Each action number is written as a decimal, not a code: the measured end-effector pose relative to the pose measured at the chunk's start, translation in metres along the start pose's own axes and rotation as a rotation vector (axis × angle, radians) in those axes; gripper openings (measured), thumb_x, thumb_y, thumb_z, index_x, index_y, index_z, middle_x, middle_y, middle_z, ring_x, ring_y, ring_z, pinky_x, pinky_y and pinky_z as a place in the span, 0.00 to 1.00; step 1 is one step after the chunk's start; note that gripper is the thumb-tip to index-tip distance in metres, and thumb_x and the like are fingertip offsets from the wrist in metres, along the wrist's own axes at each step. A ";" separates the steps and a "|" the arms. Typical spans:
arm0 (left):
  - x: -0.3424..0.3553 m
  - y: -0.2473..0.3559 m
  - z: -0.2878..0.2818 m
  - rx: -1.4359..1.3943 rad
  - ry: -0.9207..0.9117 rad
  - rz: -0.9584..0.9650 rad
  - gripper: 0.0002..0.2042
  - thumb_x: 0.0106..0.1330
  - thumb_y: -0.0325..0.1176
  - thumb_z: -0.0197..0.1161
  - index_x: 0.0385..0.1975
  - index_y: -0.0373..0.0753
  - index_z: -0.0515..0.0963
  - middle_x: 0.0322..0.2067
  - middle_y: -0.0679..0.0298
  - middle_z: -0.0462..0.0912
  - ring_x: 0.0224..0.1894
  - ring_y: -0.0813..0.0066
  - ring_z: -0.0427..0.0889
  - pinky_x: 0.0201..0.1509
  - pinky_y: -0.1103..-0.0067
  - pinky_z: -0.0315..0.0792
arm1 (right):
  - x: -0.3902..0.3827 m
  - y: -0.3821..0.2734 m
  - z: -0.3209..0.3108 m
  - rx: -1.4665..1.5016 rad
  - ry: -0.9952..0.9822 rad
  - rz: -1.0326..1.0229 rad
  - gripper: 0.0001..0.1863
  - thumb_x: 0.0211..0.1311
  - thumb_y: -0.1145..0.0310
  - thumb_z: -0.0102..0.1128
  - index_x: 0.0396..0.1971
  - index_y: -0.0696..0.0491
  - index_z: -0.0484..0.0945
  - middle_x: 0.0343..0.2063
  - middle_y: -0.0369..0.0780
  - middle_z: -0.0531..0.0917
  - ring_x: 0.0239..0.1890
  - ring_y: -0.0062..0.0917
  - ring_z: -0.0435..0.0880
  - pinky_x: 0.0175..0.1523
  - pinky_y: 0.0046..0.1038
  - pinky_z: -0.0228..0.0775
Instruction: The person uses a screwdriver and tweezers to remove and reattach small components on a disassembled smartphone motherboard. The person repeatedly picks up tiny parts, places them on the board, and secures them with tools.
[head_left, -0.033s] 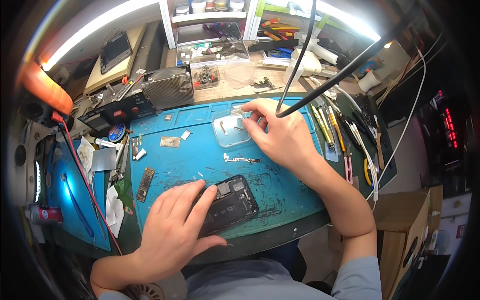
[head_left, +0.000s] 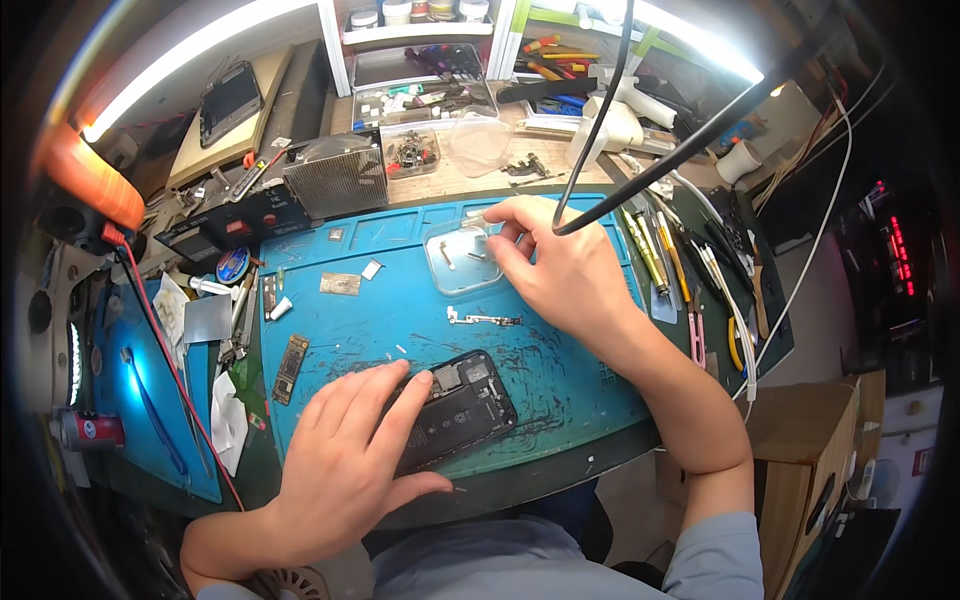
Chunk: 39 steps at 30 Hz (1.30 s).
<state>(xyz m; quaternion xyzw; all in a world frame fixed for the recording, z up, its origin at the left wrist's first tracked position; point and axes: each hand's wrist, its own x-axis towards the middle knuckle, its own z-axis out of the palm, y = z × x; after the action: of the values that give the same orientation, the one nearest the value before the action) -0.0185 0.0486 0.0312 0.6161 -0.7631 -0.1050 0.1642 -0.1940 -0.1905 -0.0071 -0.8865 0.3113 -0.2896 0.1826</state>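
An opened phone body (head_left: 462,405), dark inside with metal shields and small parts, lies tilted on the blue work mat (head_left: 560,400). My left hand (head_left: 350,435) rests over its left end with the fingers stretched out, hiding that part. Farther back, my right hand (head_left: 560,260) reaches over the right side of a shallow clear plastic box (head_left: 436,268). Its fingers are bent towards the thumb; whatever is between them is hidden. Small metal parts lie in the box. Between box and phone sits a thin silvery bracket strip (head_left: 484,318).
A small circuit board (head_left: 291,369) and a metal plate (head_left: 340,284) lie on the mat's left. Tweezers and pens (head_left: 665,250) line the right. A black cable (head_left: 690,150) hangs across above my right hand. A finned metal block (head_left: 340,175) stands behind.
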 end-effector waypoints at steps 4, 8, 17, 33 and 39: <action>-0.003 -0.005 0.001 0.000 0.003 0.007 0.48 0.52 0.54 0.81 0.71 0.33 0.72 0.65 0.50 0.76 0.65 0.48 0.77 0.69 0.58 0.70 | 0.001 -0.001 -0.003 0.110 0.036 0.083 0.12 0.69 0.71 0.70 0.49 0.56 0.87 0.31 0.39 0.90 0.31 0.23 0.89 0.38 0.28 0.81; -0.003 -0.005 0.001 -0.052 -0.001 0.012 0.46 0.52 0.50 0.82 0.70 0.33 0.72 0.65 0.50 0.77 0.64 0.48 0.78 0.68 0.58 0.71 | 0.005 -0.006 -0.010 0.120 0.038 0.149 0.11 0.69 0.73 0.70 0.48 0.57 0.88 0.31 0.38 0.90 0.32 0.20 0.88 0.40 0.25 0.80; -0.003 -0.005 0.004 -0.051 0.026 0.018 0.42 0.51 0.38 0.83 0.68 0.32 0.73 0.63 0.51 0.78 0.62 0.49 0.79 0.66 0.59 0.74 | 0.013 -0.039 0.019 0.099 -0.061 -0.244 0.09 0.66 0.66 0.73 0.43 0.52 0.90 0.36 0.39 0.92 0.36 0.34 0.89 0.41 0.34 0.80; -0.003 -0.013 -0.002 -0.070 0.051 0.045 0.42 0.50 0.42 0.83 0.66 0.34 0.76 0.59 0.54 0.81 0.59 0.55 0.81 0.64 0.63 0.76 | -0.041 -0.025 -0.075 -0.224 -0.172 0.142 0.13 0.65 0.70 0.73 0.48 0.50 0.85 0.34 0.39 0.86 0.35 0.37 0.88 0.39 0.36 0.79; 0.013 -0.053 -0.015 0.072 0.295 -0.052 0.17 0.61 0.36 0.78 0.47 0.36 0.84 0.41 0.58 0.86 0.47 0.56 0.83 0.52 0.62 0.75 | -0.077 -0.013 -0.078 -0.290 -0.172 0.101 0.16 0.64 0.73 0.71 0.51 0.51 0.83 0.42 0.40 0.84 0.36 0.39 0.87 0.41 0.39 0.80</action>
<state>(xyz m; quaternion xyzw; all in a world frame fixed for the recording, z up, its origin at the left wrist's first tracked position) 0.0323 0.0248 0.0272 0.6499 -0.7178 0.0098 0.2497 -0.2863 -0.1415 0.0279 -0.9084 0.3770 -0.1552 0.0930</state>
